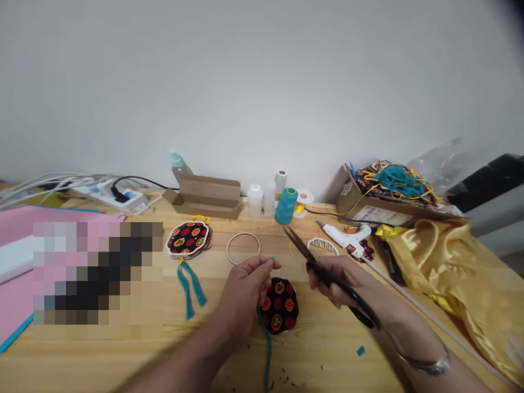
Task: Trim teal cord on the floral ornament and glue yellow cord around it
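My left hand [243, 292] is closed in a pinch on a teal cord [268, 355], which hangs from beneath the fingers toward the front edge. A bit of teal shows at the fingertips. Partly behind this hand lies a round ornament [282, 305] covered in black fabric with red and orange flowers. My right hand [347, 281] grips black-handled scissors [301, 244], their blades pointing up and left, close together and apart from the cord. A thin wooden ring [228, 248] lies beyond my left hand.
A finished-looking ornament [188, 239] with teal tassels [190, 286] lies left. At the back stand a teal thread cone [286, 207], white bottles [255, 202] and cardboard boxes [210, 204]. On the right are a glue gun [344, 237] and gold satin cloth [442, 256].
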### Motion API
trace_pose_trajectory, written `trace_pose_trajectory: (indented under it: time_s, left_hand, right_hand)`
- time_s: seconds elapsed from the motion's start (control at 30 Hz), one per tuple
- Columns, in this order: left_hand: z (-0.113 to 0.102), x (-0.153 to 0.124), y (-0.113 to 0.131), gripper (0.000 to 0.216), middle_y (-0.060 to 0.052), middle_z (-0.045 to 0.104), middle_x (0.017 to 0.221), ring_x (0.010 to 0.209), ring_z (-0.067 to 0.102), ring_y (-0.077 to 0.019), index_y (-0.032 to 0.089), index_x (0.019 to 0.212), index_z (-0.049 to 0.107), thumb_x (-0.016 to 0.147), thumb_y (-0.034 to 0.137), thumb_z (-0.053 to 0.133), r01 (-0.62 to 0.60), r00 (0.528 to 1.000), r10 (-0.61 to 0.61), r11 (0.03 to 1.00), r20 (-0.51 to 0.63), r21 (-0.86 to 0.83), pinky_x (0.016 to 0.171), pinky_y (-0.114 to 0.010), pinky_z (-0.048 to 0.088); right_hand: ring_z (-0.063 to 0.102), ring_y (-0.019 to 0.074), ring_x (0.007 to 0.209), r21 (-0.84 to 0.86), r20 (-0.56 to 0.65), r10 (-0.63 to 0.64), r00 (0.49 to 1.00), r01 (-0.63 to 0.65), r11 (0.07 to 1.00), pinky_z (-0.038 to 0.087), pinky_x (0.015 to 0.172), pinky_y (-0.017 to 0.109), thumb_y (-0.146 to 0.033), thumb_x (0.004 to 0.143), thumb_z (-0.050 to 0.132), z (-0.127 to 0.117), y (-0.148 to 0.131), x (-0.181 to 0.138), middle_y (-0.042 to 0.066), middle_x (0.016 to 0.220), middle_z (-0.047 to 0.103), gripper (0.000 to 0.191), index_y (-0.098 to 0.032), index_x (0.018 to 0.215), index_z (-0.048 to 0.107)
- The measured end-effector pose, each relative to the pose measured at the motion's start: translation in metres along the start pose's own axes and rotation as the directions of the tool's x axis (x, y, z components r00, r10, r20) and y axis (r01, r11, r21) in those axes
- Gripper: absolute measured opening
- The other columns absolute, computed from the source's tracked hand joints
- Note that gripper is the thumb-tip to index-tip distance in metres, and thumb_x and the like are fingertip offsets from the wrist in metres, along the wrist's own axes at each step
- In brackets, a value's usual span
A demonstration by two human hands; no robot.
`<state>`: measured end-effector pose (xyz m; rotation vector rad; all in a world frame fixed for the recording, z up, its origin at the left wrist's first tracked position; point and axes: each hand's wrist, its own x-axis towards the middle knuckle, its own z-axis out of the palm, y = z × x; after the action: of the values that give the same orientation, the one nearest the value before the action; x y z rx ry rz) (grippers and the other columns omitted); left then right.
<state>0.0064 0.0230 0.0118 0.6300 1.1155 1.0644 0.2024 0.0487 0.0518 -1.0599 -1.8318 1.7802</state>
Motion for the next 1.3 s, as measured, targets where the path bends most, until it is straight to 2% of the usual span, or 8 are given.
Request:
trace_pose_trajectory:
  time_s: [0.1, 0.17, 0.3, 0.4, 0.6, 0.87, 1.1, 1.3]
  left_hand:
    - [-0.001, 0.001, -0.001, 0.022, 0.011, 0.028, 0.043, 0.037, 0.018, -0.0019, 0.014, 0.075, 0.061, 0.073, 0.035, 0.062, 0.022, 1.000, -0.022, 1.000, 0.001, -0.005, 0.036, -0.015, 0.013]
    - [-0.001, 0.001, -0.002, 0.022, 0.010, 0.030, 0.044, 0.037, 0.018, -0.0018, 0.013, 0.075, 0.061, 0.073, 0.035, 0.062, 0.022, 1.000, -0.022, 1.000, -0.004, -0.001, 0.036, -0.015, 0.013]
    - [-0.001, 0.002, -0.001, 0.020, 0.010, 0.029, 0.044, 0.038, 0.018, -0.0022, 0.014, 0.074, 0.061, 0.072, 0.034, 0.063, -0.002, 1.000, 0.002, 1.000, -0.027, 0.000, 0.037, -0.016, 0.013]
    - [0.000, 0.002, 0.000, 0.019, 0.010, 0.030, 0.043, 0.038, 0.019, -0.0025, 0.014, 0.073, 0.061, 0.072, 0.033, 0.062, 0.005, 0.999, -0.005, 1.000, -0.034, 0.008, 0.037, -0.016, 0.013]
    - [0.001, 0.000, -0.003, 0.019, 0.010, 0.029, 0.043, 0.039, 0.018, -0.0030, 0.014, 0.073, 0.062, 0.074, 0.033, 0.060, -0.016, 1.000, 0.016, 0.999, -0.011, 0.034, 0.037, -0.015, 0.014]
    - [0.005, -0.004, -0.003, 0.021, 0.009, 0.027, 0.045, 0.041, 0.019, -0.0035, 0.014, 0.068, 0.061, 0.071, 0.035, 0.062, 0.040, 0.998, -0.046, 0.993, 0.049, 0.110, 0.039, -0.016, 0.012]
    - [0.005, -0.005, -0.001, 0.020, 0.009, 0.028, 0.045, 0.042, 0.020, -0.0039, 0.014, 0.066, 0.060, 0.072, 0.033, 0.061, 0.017, 0.999, -0.023, 0.988, 0.042, 0.154, 0.039, -0.016, 0.014]
    - [0.006, -0.003, -0.001, 0.019, 0.009, 0.030, 0.042, 0.040, 0.020, -0.0035, 0.014, 0.065, 0.060, 0.072, 0.032, 0.060, -0.024, 0.999, 0.016, 0.987, 0.049, 0.161, 0.038, -0.015, 0.014]
  right_hand:
    - [0.026, 0.0073, 0.052, -0.136, 0.023, 0.064, 0.998, -0.060, 0.989, 0.021, 0.044, 0.020, -0.035, 0.071, 0.056, -0.002, 0.008, -0.005, -0.005, 0.059, 0.033, 0.023, -0.016, 0.066, 0.043]
    - [0.025, 0.0073, 0.053, -0.260, 0.017, 0.087, 0.996, -0.080, 0.962, 0.020, 0.044, 0.020, -0.032, 0.072, 0.057, -0.003, 0.010, -0.007, -0.005, 0.058, 0.031, 0.025, -0.017, 0.063, 0.039]
    - [0.025, 0.0076, 0.053, -0.475, -0.018, 0.127, 0.992, -0.120, 0.872, 0.021, 0.045, 0.021, -0.038, 0.075, 0.057, -0.006, 0.008, -0.006, -0.005, 0.057, 0.031, 0.031, -0.017, 0.061, 0.040]
    - [0.027, 0.0074, 0.053, -0.546, -0.008, 0.157, 0.988, -0.136, 0.827, 0.022, 0.046, 0.021, -0.044, 0.075, 0.057, -0.007, 0.006, -0.006, -0.005, 0.056, 0.032, 0.035, -0.016, 0.060, 0.040]
    - [0.029, 0.0070, 0.052, -0.536, 0.024, 0.208, 0.978, -0.163, 0.828, 0.021, 0.044, 0.019, -0.048, 0.075, 0.056, -0.006, 0.006, -0.006, -0.006, 0.056, 0.034, 0.036, -0.016, 0.063, 0.043]
    - [0.027, 0.0066, 0.052, -0.492, 0.019, 0.192, 0.981, -0.158, 0.856, 0.020, 0.043, 0.020, -0.046, 0.075, 0.056, -0.003, 0.013, -0.003, -0.006, 0.056, 0.031, 0.035, -0.016, 0.062, 0.044]
    - [0.026, 0.0066, 0.053, -0.446, 0.040, 0.163, 0.986, -0.128, 0.886, 0.020, 0.045, 0.020, -0.049, 0.076, 0.055, -0.004, 0.025, -0.002, -0.006, 0.057, 0.029, 0.038, -0.016, 0.061, 0.044]
    - [0.023, 0.0064, 0.051, -0.388, 0.068, 0.157, 0.985, -0.119, 0.914, 0.018, 0.042, 0.021, -0.052, 0.076, 0.054, -0.006, 0.024, 0.001, -0.006, 0.056, 0.026, 0.041, -0.016, 0.060, 0.042]
